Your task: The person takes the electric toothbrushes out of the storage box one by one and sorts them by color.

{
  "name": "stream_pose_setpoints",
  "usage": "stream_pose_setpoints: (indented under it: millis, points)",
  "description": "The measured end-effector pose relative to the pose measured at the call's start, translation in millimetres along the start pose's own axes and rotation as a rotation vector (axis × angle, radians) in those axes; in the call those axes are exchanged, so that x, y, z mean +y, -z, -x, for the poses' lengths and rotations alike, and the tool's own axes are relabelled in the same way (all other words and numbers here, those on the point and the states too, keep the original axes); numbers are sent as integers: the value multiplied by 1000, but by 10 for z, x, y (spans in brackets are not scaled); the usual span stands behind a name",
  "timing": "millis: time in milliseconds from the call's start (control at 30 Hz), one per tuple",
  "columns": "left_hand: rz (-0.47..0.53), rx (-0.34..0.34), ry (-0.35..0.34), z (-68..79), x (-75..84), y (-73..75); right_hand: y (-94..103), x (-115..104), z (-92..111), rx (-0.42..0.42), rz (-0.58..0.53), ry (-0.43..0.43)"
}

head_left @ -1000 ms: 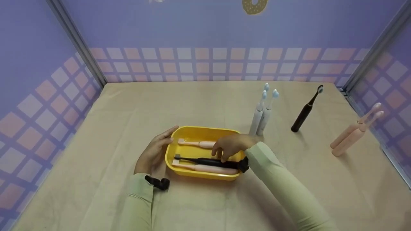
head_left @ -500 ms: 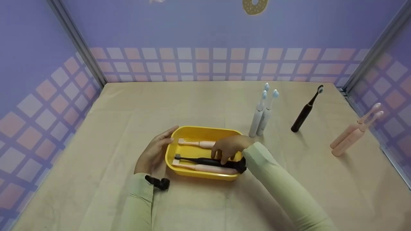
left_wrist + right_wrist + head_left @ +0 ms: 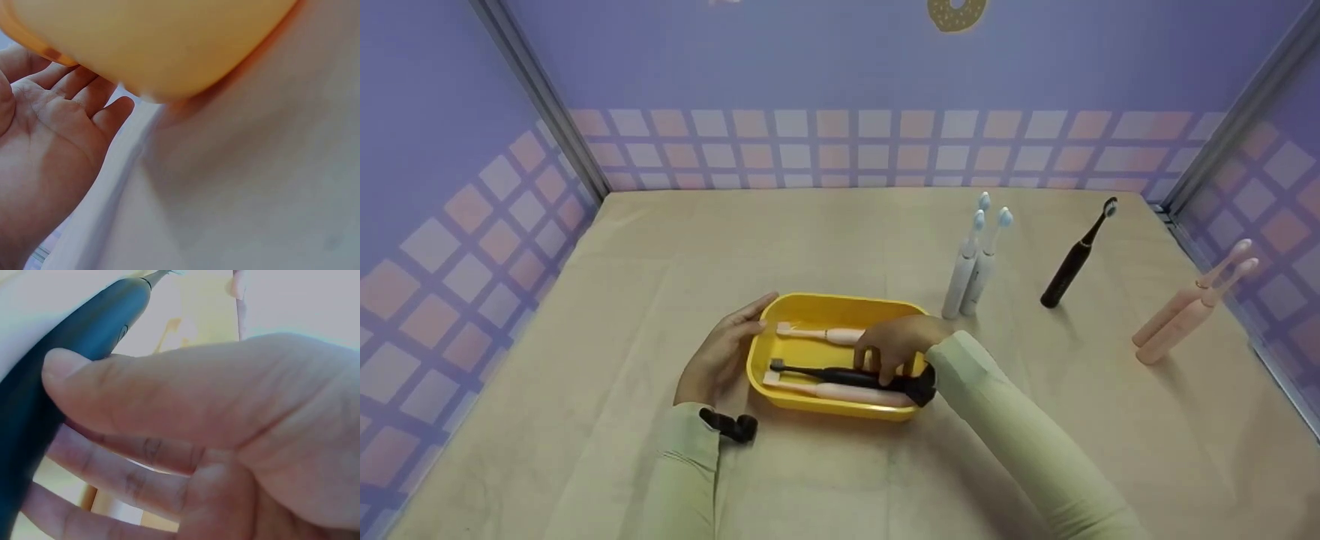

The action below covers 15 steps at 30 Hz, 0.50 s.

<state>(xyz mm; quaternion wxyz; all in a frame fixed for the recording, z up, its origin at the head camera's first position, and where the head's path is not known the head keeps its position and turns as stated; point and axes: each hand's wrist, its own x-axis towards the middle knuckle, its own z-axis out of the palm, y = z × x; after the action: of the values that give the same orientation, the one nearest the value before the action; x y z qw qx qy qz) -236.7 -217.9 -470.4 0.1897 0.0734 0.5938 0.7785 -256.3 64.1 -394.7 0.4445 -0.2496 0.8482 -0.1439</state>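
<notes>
A yellow plastic bin (image 3: 810,406) stands at the middle of the table, its left end held by my left hand (image 3: 723,346). The thumb lies at the rim; in the left wrist view the fingers (image 3: 84,93) touch the bin's outer side. Inside, my right hand (image 3: 901,342) pinches the handle of a black electric toothbrush (image 3: 832,375). The right wrist view shows the thumb on one side of this handle (image 3: 95,323) and fingers on the other. A pink electric toothbrush (image 3: 847,392) lies along the near wall. Another pink one (image 3: 817,334) lies farther back, partly hidden by the right hand.
Several white electric toothbrushes (image 3: 962,274) stand upright close together behind the bin's right end. One black electric toothbrush (image 3: 1065,274) stands farther right. Two pink electric toothbrushes (image 3: 1177,322) stand near the right edge. Tiled-pattern walls (image 3: 840,146) border the table.
My right wrist has shifted slightly left over the bin since the earliest frame, with the fingers staying at the black toothbrush. The left hand and the bin look unmoved.
</notes>
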Motion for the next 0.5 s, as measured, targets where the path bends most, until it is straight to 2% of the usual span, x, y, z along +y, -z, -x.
stream_pose_setpoints:
  millis: [267,500]
  points:
    - [6,-7,1,-1,2,-5,10,6,1,8,2,-1]
    - [-26,21,3,1,0,-12,0,-6,4,20,19,2]
